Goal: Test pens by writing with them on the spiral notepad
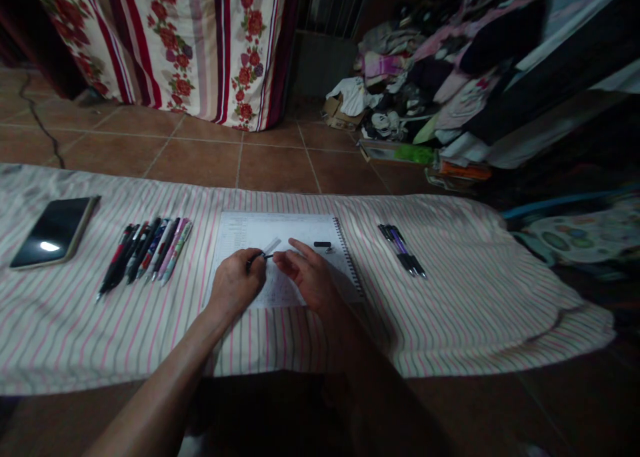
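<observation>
My left hand (237,277) is closed around a dark pen part (268,255), whose thin end sticks out to the right. At that thin end, my right hand (310,277) pinches with its thumb and a finger, while another finger stretches forward. Both hands are over an open spiral notebook (295,225) with writing on its pages. A clear tube-like piece (272,245) shows just beyond the left fingers; I cannot tell whether it is held. On the page right of my hands lie a short black pen piece (323,244) and a small silvery piece (329,250).
A row of several pens (145,250) and a tablet or phone (55,233) lie to the left on the striped cloth (475,297). Several dark pens (401,250) lie right of the notebook. Beyond are a flowered curtain (200,43) and piled clothes (400,77).
</observation>
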A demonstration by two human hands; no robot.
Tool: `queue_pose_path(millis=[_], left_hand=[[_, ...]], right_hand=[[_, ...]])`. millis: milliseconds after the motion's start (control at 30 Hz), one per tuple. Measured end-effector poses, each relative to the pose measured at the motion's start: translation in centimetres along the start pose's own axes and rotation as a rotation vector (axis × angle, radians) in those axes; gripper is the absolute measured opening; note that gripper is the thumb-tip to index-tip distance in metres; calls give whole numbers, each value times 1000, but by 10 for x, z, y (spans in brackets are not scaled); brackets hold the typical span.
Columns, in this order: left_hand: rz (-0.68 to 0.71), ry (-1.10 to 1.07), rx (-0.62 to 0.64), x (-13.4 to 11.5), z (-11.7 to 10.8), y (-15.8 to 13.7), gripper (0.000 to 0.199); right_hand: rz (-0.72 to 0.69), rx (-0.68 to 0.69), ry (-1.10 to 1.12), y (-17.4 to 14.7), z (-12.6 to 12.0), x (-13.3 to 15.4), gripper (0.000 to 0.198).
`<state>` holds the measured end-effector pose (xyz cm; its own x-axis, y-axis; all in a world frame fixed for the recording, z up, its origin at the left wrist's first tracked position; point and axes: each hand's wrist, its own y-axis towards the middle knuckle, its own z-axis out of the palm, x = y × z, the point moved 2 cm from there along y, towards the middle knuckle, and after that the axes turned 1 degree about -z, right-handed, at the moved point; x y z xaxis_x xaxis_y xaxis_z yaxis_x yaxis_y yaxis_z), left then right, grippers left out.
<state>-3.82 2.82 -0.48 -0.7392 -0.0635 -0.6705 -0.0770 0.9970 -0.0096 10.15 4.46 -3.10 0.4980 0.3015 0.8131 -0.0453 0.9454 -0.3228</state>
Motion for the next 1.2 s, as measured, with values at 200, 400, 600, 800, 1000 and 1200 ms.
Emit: queue_pose_path(millis=[200,400,600,800,1000,1200], left_hand=[[-10,28,-2,3,2,2,32],[-42,81,8,4,2,1,35],[-60,128,-1,1,1,0,34],[-80,34,-13,-1,2,-1,34],[2,-108,23,-7,10,-2,37],[160,-128,89,-15,13,-6,34]], right_hand=[[-30,-105,-91,-3,-4,16,33],[-52,-188,-159,-3,-12,30,29],[-92,-182,-188,-4,-15,32,33],[-93,-151,-249,-6,-14,33,31],[-64,-59,-349,-8,-8,29,32],[-92,18,-413,-6,-5,22,29]])
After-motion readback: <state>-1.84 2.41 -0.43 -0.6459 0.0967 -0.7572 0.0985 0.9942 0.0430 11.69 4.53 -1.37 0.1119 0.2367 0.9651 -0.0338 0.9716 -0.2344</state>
